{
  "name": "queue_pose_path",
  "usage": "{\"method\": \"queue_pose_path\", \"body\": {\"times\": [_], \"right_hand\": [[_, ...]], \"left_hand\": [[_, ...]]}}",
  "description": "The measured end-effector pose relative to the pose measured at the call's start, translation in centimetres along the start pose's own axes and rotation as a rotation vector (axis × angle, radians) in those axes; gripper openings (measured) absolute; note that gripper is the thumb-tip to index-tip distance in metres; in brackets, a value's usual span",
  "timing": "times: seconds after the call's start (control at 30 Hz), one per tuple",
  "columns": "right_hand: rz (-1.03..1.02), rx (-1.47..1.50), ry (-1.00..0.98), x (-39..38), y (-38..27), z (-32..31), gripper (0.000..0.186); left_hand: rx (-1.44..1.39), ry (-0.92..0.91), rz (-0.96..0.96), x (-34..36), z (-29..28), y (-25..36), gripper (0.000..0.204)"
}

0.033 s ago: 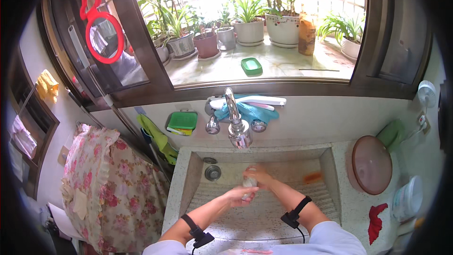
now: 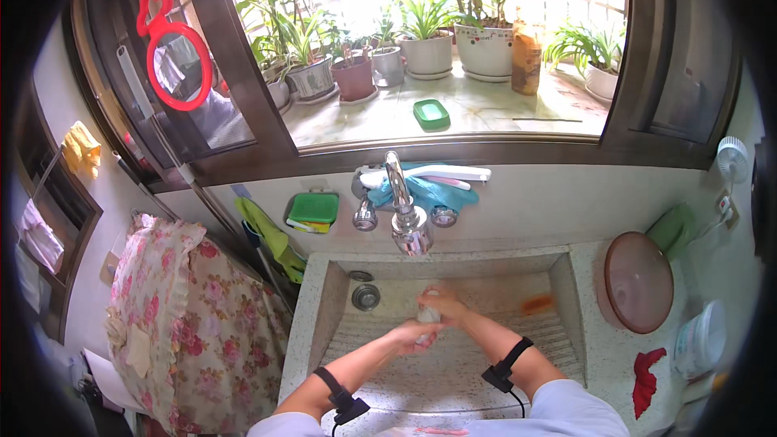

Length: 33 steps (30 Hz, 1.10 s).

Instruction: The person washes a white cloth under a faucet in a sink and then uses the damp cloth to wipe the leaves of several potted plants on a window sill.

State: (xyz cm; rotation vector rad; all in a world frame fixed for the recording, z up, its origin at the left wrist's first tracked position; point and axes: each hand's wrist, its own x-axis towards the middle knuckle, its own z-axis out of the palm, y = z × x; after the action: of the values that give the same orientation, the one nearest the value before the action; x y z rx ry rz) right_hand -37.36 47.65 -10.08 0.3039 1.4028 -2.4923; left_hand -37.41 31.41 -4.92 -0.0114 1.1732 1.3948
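Note:
Over the stone sink (image 2: 486, 372), both my hands come together on a small whitish, rounded thing (image 2: 430, 315); its kind is too small to make out. My left hand (image 2: 413, 335) closes round its near side. My right hand (image 2: 443, 305) grips it from the far right, fingers bent over its top. The fingers hide much of it. The metal faucet (image 2: 411, 231) stands beyond the hands, and the round drain (image 2: 366, 297) lies to their left. Ridges slope across the sink's bottom beneath my forearms.
A reddish basin (image 2: 639, 283) leans at the right, beside a red cloth (image 2: 646, 382) and a white tub (image 2: 699, 340). An orange-brown patch (image 2: 536, 304) marks the sink's bottom. A green soap box (image 2: 314, 208) hangs on the wall. Flowered cloth (image 2: 194, 320) covers something at the left.

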Motion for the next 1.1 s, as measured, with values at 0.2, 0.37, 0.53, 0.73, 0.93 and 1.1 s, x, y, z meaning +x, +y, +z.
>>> {"method": "queue_pose_path", "body": {"times": [0.2,0.37,0.53,0.73,0.93,1.1], "right_hand": [[-0.022,-0.457,0.468,1.0,8.1,-1.2,0.025],[-0.325,-0.786,0.815,0.2,8.1,-1.0,0.024],[-0.629,-0.450,0.546,-4.1,3.8,4.5,0.023],[-0.564,0.030,0.225,-5.9,0.6,7.7,0.024],[-0.111,0.891,-0.028,-4.5,1.0,4.7,0.029],[-0.047,0.669,-0.532,-6.4,-1.4,4.3,0.032]], "left_hand": [[0.968,0.540,-0.078,5.4,-2.2,-5.0,0.072],[0.553,0.533,0.170,4.5,-2.2,-5.9,0.074],[-0.759,0.267,-0.017,3.4,-3.2,-3.3,0.060],[-0.864,0.263,0.505,2.5,-0.7,-0.4,0.050],[0.604,0.691,1.472,-2.4,5.4,1.7,0.034],[0.746,0.024,1.488,-4.8,6.7,3.2,0.026]]}}
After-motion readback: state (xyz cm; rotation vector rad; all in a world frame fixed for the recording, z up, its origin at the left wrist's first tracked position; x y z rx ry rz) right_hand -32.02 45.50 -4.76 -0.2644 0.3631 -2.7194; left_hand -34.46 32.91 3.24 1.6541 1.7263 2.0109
